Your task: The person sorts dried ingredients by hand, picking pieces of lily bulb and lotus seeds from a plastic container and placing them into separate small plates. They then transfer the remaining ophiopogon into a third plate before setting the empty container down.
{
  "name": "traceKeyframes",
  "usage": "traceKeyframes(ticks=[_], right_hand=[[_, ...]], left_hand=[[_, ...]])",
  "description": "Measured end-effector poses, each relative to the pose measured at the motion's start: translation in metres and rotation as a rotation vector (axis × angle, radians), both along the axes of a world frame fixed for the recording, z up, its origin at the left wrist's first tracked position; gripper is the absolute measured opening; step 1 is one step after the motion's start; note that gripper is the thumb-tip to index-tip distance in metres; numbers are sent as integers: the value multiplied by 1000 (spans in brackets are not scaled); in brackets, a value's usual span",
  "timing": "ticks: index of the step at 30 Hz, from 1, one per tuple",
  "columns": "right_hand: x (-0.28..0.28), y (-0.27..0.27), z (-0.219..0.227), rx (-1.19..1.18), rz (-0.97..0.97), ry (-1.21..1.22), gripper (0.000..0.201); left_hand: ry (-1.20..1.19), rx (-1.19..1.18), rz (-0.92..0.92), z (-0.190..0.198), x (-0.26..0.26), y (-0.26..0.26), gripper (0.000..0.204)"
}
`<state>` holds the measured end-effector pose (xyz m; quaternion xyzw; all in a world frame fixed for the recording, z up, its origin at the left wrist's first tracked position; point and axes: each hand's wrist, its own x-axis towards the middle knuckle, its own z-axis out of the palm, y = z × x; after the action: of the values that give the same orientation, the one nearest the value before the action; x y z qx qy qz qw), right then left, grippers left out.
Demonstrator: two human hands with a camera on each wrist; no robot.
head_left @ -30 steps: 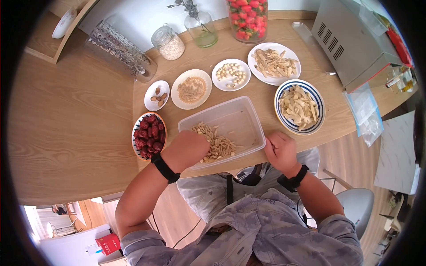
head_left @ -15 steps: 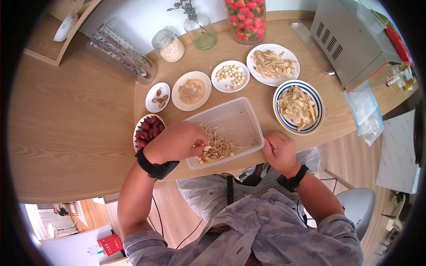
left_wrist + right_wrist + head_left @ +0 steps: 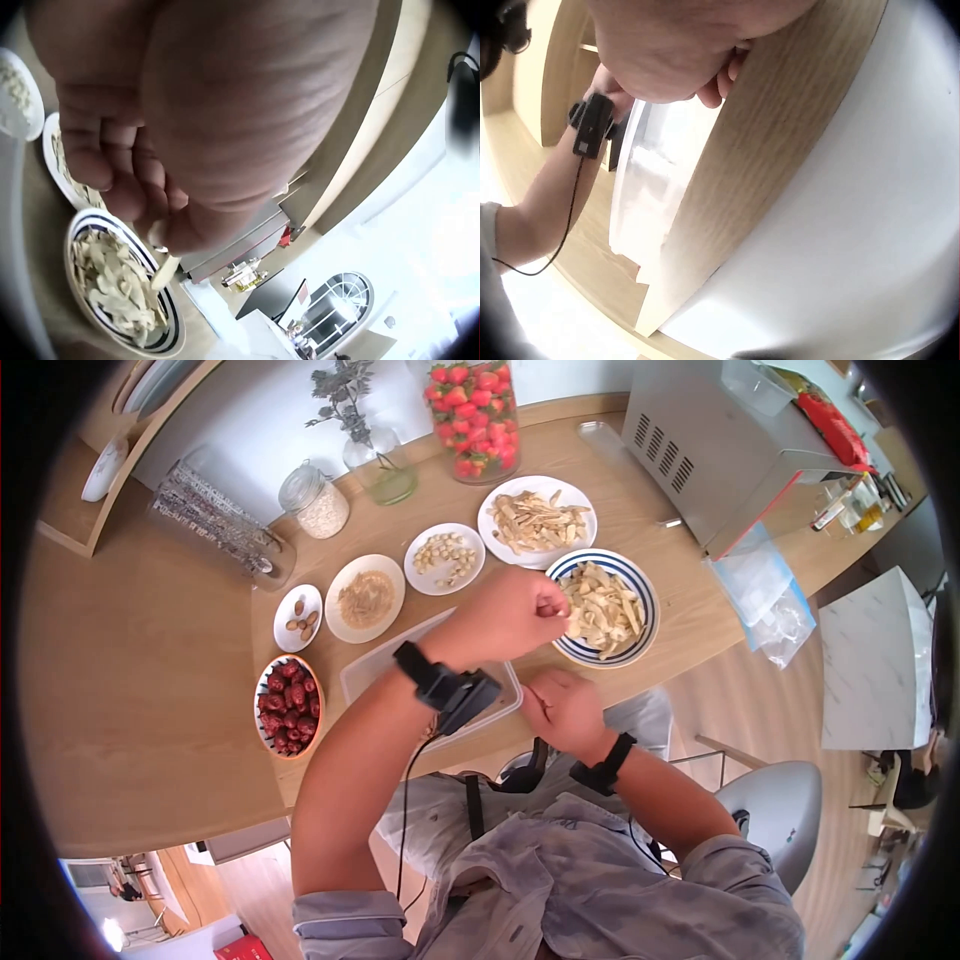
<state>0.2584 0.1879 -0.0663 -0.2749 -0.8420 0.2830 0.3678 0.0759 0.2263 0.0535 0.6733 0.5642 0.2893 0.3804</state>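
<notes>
My left hand (image 3: 545, 605) reaches across to the blue-rimmed bowl (image 3: 650, 628) of pale dried slices at the right. In the left wrist view its fingertips (image 3: 161, 232) pinch one pale slice (image 3: 165, 271) just above the bowl (image 3: 171, 334). The clear plastic container (image 3: 365, 660) lies under my left forearm, and its contents are mostly hidden. My right hand (image 3: 558, 705) rests at the table's front edge beside the container's right corner. Its fingers (image 3: 721, 79) are curled with nothing seen in them.
Behind the container stand a bowl of red dates (image 3: 288, 705), three small white plates (image 3: 365, 598) and a larger plate of strips (image 3: 535, 520). Jars and a strawberry jar (image 3: 472, 415) line the back. A metal appliance (image 3: 720, 445) and plastic bags (image 3: 765, 595) are at the right.
My left hand has risen out of the plastic container and swung right to the blue-rimmed bowl, where it now pinches a slice. The right hand has stayed at the table edge.
</notes>
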Motion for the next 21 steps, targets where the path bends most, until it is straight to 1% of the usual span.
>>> traceKeyframes(ticks=[2, 5, 6, 9, 10, 12, 13, 16, 19, 21], right_hand=[[-1, 1, 2, 5, -3, 7, 23], [0, 0, 6, 8, -8, 10, 22], [0, 0, 7, 10, -10, 5, 22], [0, 0, 7, -10, 0, -8, 22], [0, 1, 7, -20, 11, -11, 21], [0, 1, 6, -29, 27, -24, 21], [1, 2, 6, -33, 35, -31, 20], [-2, 1, 8, -45, 32, -2, 19], [-4, 1, 9, -39, 33, -16, 18], [-6, 0, 10, -42, 33, -23, 17]], left_hand=[[-75, 34, 42, -16, 15, 19, 22], [-8, 365, 145, -26, 24, 28, 24], [-8, 366, 170, -22, 23, 26, 21], [29, 141, 176, -4, 1, 7, 17], [44, 127, 157, 6, -9, -5, 13], [127, 129, 123, 24, -30, -30, 12], [168, 129, 106, 27, -42, -43, 11], [346, 184, 31, 23, -78, -86, 9], [466, 58, -43, 22, -108, -121, 7], [500, -42, -43, 16, -120, -141, 9]])
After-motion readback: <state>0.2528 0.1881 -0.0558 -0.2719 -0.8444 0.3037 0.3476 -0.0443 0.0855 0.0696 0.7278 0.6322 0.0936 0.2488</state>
